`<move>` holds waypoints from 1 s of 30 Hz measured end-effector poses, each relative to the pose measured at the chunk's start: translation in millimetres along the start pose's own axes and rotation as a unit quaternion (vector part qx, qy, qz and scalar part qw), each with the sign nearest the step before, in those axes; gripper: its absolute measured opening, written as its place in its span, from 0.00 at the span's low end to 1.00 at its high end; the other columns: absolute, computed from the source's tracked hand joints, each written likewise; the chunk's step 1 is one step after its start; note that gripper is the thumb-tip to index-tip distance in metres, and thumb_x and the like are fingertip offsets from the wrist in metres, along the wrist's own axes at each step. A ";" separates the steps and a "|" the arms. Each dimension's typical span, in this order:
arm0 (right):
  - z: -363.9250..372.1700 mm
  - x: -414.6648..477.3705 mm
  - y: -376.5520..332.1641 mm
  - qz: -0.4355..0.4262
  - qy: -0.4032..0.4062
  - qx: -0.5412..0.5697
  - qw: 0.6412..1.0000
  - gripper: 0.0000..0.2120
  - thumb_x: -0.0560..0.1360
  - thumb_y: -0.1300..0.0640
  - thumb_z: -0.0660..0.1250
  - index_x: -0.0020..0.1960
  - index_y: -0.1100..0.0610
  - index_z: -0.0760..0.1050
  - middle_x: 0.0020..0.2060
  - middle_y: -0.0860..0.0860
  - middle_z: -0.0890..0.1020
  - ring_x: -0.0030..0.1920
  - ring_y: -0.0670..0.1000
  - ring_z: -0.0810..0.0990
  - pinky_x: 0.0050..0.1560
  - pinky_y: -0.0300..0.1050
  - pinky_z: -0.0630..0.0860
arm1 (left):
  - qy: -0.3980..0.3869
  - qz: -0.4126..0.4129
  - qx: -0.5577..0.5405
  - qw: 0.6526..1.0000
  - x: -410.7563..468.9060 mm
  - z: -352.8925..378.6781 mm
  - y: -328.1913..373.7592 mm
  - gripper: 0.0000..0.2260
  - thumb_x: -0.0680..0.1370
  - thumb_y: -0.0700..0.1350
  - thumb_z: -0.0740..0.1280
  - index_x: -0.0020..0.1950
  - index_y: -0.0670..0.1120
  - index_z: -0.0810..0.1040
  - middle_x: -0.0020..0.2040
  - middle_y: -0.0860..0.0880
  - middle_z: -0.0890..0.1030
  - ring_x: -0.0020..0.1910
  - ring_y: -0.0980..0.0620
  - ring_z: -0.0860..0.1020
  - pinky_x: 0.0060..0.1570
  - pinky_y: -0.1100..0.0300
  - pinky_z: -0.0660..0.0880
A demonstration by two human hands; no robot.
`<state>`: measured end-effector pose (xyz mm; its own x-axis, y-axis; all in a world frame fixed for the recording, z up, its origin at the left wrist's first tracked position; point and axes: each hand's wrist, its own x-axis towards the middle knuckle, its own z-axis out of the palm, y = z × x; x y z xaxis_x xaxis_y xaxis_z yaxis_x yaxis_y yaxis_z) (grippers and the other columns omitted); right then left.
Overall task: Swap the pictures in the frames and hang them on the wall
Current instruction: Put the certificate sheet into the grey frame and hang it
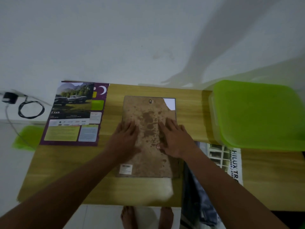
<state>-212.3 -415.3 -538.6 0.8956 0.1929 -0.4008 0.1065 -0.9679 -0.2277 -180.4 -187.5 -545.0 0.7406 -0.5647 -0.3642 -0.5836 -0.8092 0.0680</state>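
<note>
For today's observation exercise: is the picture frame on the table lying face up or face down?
Face down: the picture frame shows its stained brown backing, with metal hanger and barcode sticker, uppermost.

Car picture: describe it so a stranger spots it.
On the wooden table, look to the far left corner, where a purple poster lies. The car picture rests on it, the only sheet showing vehicles on grass below forested hills.

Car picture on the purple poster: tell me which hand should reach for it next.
Left, probably. The left hand rests on the left half of the frame back, the side nearest the car picture. The right hand rests on the right half and would have to cross the left arm.
</note>
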 end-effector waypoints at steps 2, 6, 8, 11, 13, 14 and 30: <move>1.7 0.6 -1.8 -0.002 -0.015 -0.002 1.000 0.44 0.78 0.38 0.63 0.81 0.52 0.41 0.80 0.57 0.43 0.80 0.59 0.42 0.76 0.62 0.47 | -0.031 -0.020 -0.017 0.999 -5.3 8.0 4.9 0.49 0.69 0.73 0.39 0.78 0.40 0.42 0.78 0.39 0.41 0.78 0.41 0.40 0.76 0.44 0.40; 2.2 4.4 -1.0 0.003 -0.028 0.019 0.999 0.45 0.77 0.40 0.65 0.81 0.52 0.41 0.80 0.56 0.42 0.80 0.59 0.41 0.77 0.60 0.46 | -0.019 -0.008 -0.006 1.000 2.5 -7.5 0.2 0.44 0.74 0.69 0.57 0.79 0.44 0.49 0.79 0.42 0.50 0.78 0.45 0.52 0.74 0.43 0.44; 1.7 4.9 -3.2 0.010 -0.026 0.039 0.999 0.46 0.76 0.41 0.67 0.81 0.51 0.41 0.80 0.55 0.42 0.80 0.58 0.40 0.77 0.60 0.46 | -0.016 -0.001 0.005 1.000 6.8 -21.0 -12.3 0.41 0.73 0.64 0.65 0.79 0.47 0.52 0.79 0.45 0.54 0.77 0.47 0.57 0.74 0.42 0.47; -0.5 7.9 -9.0 0.009 -0.023 0.036 0.999 0.47 0.75 0.41 0.69 0.81 0.51 0.42 0.80 0.54 0.43 0.80 0.57 0.41 0.77 0.62 0.45 | -0.059 -0.019 0.036 0.997 17.9 -33.8 -24.2 0.50 0.70 0.67 0.68 0.79 0.45 0.44 0.79 0.40 0.44 0.78 0.43 0.43 0.75 0.40 0.43; 0.3 9.3 -9.2 0.008 -0.023 0.029 0.999 0.47 0.75 0.41 0.68 0.81 0.50 0.42 0.80 0.54 0.43 0.80 0.57 0.41 0.77 0.62 0.45 | -0.104 -0.019 0.044 0.993 27.1 -34.6 -20.0 0.52 0.71 0.66 0.68 0.78 0.43 0.40 0.78 0.38 0.39 0.77 0.41 0.38 0.73 0.41 0.39; 1.1 10.1 -7.9 0.008 -0.022 0.028 0.999 0.47 0.75 0.40 0.68 0.81 0.50 0.42 0.80 0.54 0.43 0.80 0.57 0.41 0.77 0.62 0.45 | -0.118 -0.023 0.034 0.992 30.2 -33.4 -17.4 0.52 0.71 0.65 0.68 0.78 0.43 0.38 0.78 0.38 0.37 0.77 0.41 0.36 0.73 0.41 0.39; 1.3 12.6 1.1 0.002 -0.010 0.031 0.999 0.47 0.74 0.36 0.67 0.81 0.48 0.44 0.81 0.52 0.44 0.80 0.55 0.42 0.78 0.62 0.46 | -0.097 -0.034 0.012 0.995 39.4 -24.2 -26.0 0.52 0.70 0.69 0.65 0.78 0.52 0.34 0.77 0.39 0.32 0.76 0.39 0.33 0.72 0.35 0.38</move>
<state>-201.4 -413.7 -545.1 0.8866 0.1937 -0.4200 0.0761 -0.9568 -0.2807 -128.0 -192.6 -538.6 0.7016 -0.4657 -0.5393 -0.5440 -0.8389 0.0168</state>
